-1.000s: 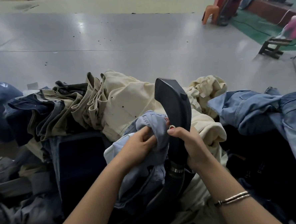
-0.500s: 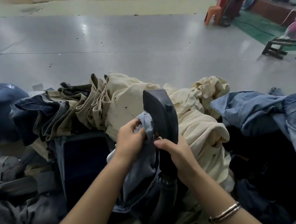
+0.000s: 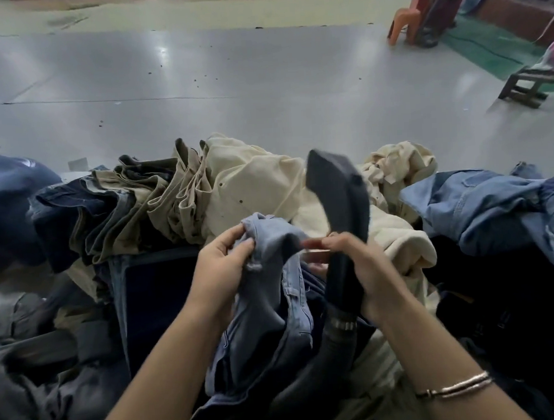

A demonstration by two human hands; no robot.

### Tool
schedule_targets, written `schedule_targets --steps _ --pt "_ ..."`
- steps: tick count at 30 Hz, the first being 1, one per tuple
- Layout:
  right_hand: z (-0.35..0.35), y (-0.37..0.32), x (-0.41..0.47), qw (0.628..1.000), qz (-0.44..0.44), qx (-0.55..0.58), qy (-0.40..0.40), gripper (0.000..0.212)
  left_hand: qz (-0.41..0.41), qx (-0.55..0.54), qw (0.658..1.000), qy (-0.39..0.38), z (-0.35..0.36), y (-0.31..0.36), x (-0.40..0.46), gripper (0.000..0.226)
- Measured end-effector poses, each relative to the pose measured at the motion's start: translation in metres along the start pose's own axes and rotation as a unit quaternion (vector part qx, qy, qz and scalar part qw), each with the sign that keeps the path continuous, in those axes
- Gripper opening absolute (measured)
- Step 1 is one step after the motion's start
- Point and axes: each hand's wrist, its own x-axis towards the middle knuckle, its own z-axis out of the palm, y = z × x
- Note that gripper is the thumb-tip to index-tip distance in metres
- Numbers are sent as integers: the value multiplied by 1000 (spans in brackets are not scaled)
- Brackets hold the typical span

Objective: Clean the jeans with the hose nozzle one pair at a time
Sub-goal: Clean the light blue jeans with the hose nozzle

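A light blue pair of jeans (image 3: pixel 271 294) lies bunched in front of me on a heap of clothes. My left hand (image 3: pixel 220 262) pinches a fold of it near the top. My right hand (image 3: pixel 360 269) grips the neck of a dark hose nozzle (image 3: pixel 339 189), whose wide flat head points up and away, tilted left. The ribbed black hose (image 3: pixel 330 352) with a metal collar runs down below my right hand. The nozzle head stands just right of the raised denim fold, apart from it.
Cream trousers (image 3: pixel 258 185) and khaki and dark jeans (image 3: pixel 113 207) are piled behind. More blue denim (image 3: pixel 496 209) lies to the right, dark grey clothes (image 3: pixel 34 354) to the left. A shiny grey floor (image 3: pixel 228 76) stretches beyond, with an orange stool (image 3: pixel 403 23) and a small wooden stool (image 3: pixel 527 84) far right.
The nozzle head has swung up and to the right, away from the denim fold. My left hand has shifted its pinch on the light blue jeans.
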Motion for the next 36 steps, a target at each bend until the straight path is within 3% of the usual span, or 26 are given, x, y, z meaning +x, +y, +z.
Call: schedule_targets --steps 3,6,9,11,14,17,20,22,25,31,34,36 --pt "10 14 -3 998 41 -44 6 24 -44 -124 990 -60 7 4 3 34" --pt "15 14 3 998 58 -15 5 25 -56 -138 981 -126 10 0 1 42" --pt "18 11 9 1000 16 -20 16 28 -71 -119 976 -168 8 -6 2 53" --pt "19 7 11 999 -7 -39 28 26 -77 -108 976 -173 2 -7 4 51" --pt "15 0 10 999 -10 -22 38 4 -66 -66 983 -159 -16 -2 7 42" --pt "6 -9 11 999 -17 13 45 17 -59 -58 987 -137 -40 6 9 41" --pt "5 -9 8 1000 9 26 -3 11 -65 -70 985 -144 -43 7 6 43" --pt "10 0 4 998 55 -14 -32 27 -67 -99 979 -162 -33 6 1 47" --pt "18 12 0 996 55 -52 -49 40 -72 -146 965 -204 -18 5 -4 53" --pt "15 6 -6 1000 12 -16 -24 23 -55 -184 959 -207 -18 3 -13 55" --pt "8 3 -9 997 55 -23 -56 38 -61 -213 950 -219 -18 1 -13 59" --pt "8 6 -9 994 69 -43 -68 36 -66 -212 944 -246 -13 -1 -13 61"
